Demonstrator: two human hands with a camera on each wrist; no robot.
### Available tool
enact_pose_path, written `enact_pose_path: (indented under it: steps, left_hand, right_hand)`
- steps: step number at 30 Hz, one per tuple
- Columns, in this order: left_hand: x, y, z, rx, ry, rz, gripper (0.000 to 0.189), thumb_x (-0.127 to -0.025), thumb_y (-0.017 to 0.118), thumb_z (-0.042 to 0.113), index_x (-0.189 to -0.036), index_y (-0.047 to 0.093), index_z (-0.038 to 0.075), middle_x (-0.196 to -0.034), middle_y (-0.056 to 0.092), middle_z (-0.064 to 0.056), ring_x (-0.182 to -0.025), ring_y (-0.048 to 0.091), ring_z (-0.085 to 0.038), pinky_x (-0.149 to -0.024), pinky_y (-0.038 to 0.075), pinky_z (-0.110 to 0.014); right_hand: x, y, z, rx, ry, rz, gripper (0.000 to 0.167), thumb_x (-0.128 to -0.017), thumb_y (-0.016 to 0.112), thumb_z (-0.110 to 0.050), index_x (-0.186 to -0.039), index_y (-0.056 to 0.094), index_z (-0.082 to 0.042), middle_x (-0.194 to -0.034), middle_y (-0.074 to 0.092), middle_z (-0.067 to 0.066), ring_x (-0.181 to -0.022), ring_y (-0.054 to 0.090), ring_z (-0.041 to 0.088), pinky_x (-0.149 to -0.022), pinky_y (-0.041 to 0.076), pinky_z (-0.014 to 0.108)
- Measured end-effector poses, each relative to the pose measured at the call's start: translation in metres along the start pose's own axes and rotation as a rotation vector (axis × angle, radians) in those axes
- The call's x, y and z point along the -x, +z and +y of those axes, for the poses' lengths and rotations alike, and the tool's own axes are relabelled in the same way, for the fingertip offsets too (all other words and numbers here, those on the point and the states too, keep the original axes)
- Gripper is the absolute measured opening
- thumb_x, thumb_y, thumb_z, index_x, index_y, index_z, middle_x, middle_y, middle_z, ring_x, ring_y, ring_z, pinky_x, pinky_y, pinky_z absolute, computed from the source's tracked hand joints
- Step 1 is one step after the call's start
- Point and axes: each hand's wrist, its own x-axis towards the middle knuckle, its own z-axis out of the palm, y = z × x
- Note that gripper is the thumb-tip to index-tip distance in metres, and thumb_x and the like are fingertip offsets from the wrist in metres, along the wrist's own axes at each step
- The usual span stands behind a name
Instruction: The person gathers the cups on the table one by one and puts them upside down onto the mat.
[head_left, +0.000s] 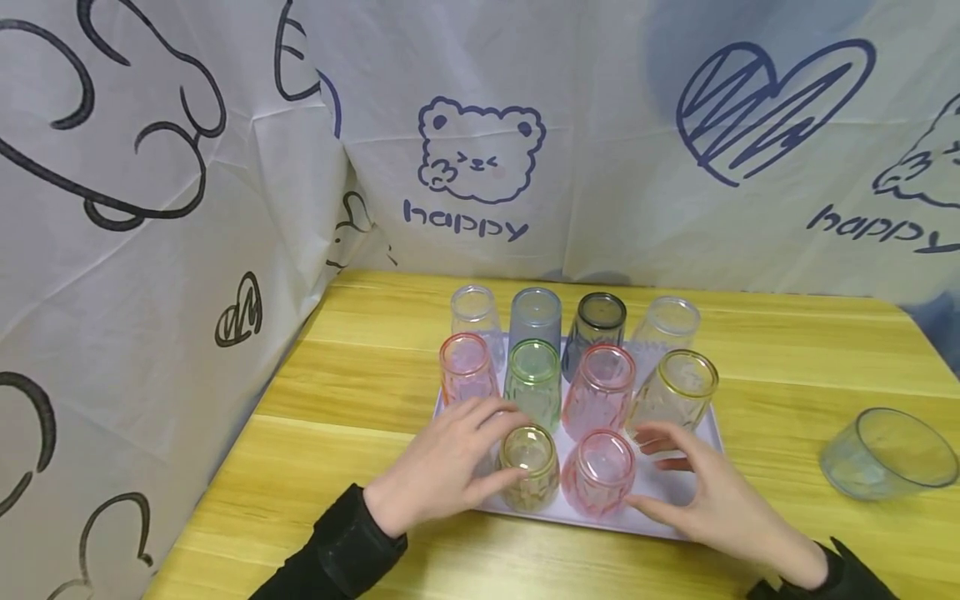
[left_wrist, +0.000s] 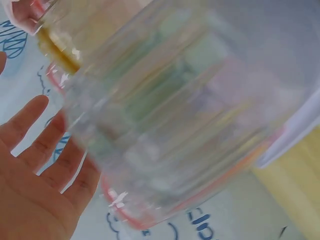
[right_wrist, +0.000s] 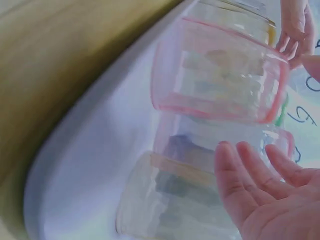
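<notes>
Upside-down drinking glasses stand in rows on a white tray (head_left: 660,521). My left hand (head_left: 457,458) is spread at the front left, its thumb and fingertips overlapping a yellow glass (head_left: 529,471) in the head view. In the left wrist view, its fingers lie loosely extended beside a large clear glass (left_wrist: 170,115) close to the camera. My right hand (head_left: 712,492) is at the tray's front right, fingers apart, thumb tip right by a pink glass (head_left: 598,475). Its fingertips overlap the foot of a clear glass with a yellow rim (head_left: 675,392). Neither palm wraps round a glass.
Behind stand a green glass (head_left: 534,387), two more pink-tinted ones, and a back row including a blue glass (head_left: 536,321) and a dark glass (head_left: 596,333). A separate clear glass bowl (head_left: 885,454) sits on the wooden table (head_left: 337,400) at right. Printed cloth (head_left: 615,150) hangs behind.
</notes>
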Motion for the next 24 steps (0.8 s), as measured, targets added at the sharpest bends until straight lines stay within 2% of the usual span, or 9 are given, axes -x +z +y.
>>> enact_pose_path:
  steps: [3, 7, 13, 21, 24]
  left_hand:
    - [-0.008, -0.009, 0.002, -0.01, 0.04, 0.036, 0.046, -0.094, 0.068, 0.044, -0.13, 0.062, 0.016, -0.126, 0.064, 0.0, -0.118, 0.062, -0.016, -0.102, 0.053, -0.035]
    - [-0.023, -0.021, 0.005, -0.024, 0.08, 0.06, 0.042, -0.094, 0.068, 0.042, -0.127, 0.065, 0.015, -0.123, 0.065, -0.001, -0.115, 0.063, -0.016, -0.1, 0.054, -0.035]
    - [-0.055, -0.033, 0.014, -0.051, 0.137, 0.072, 0.038, -0.097, 0.065, 0.039, -0.126, 0.065, 0.015, -0.123, 0.064, 0.0, -0.113, 0.063, -0.016, -0.097, 0.054, -0.031]
    - [-0.108, -0.037, 0.035, -0.06, 0.211, 0.049, 0.037, -0.098, 0.063, 0.04, -0.127, 0.065, 0.018, -0.126, 0.063, 0.001, -0.112, 0.061, -0.015, -0.094, 0.053, -0.028]
    - [-0.129, -0.035, 0.044, -0.072, 0.224, 0.019, 0.038, -0.099, 0.061, 0.041, -0.13, 0.064, 0.019, -0.127, 0.063, 0.002, -0.112, 0.061, -0.014, -0.093, 0.052, -0.027]
  right_hand:
    - [0.001, -0.009, -0.002, -0.048, -0.001, 0.025, 0.07, -0.07, 0.089, -0.003, -0.131, 0.056, -0.005, -0.118, 0.064, -0.005, -0.107, 0.06, -0.003, -0.086, 0.055, 0.014]
    - [0.001, -0.022, -0.003, -0.099, 0.004, 0.074, 0.062, -0.073, 0.083, 0.009, -0.129, 0.058, 0.0, -0.116, 0.065, -0.011, -0.107, 0.061, -0.003, -0.087, 0.053, 0.011]
    - [0.0, -0.047, -0.001, -0.093, -0.031, 0.164, 0.051, -0.077, 0.069, 0.022, -0.125, 0.059, 0.006, -0.116, 0.069, -0.007, -0.106, 0.065, -0.001, -0.087, 0.054, 0.009]
    - [0.006, -0.086, 0.004, 0.025, 0.131, 0.32, 0.038, -0.088, 0.062, 0.017, -0.124, 0.059, 0.006, -0.115, 0.066, -0.015, -0.104, 0.063, -0.007, -0.087, 0.049, 0.002]
    - [0.01, -0.099, 0.012, 0.049, 0.169, 0.414, 0.038, -0.09, 0.06, 0.015, -0.124, 0.06, 0.0, -0.115, 0.063, -0.019, -0.105, 0.061, -0.01, -0.088, 0.046, 0.0]
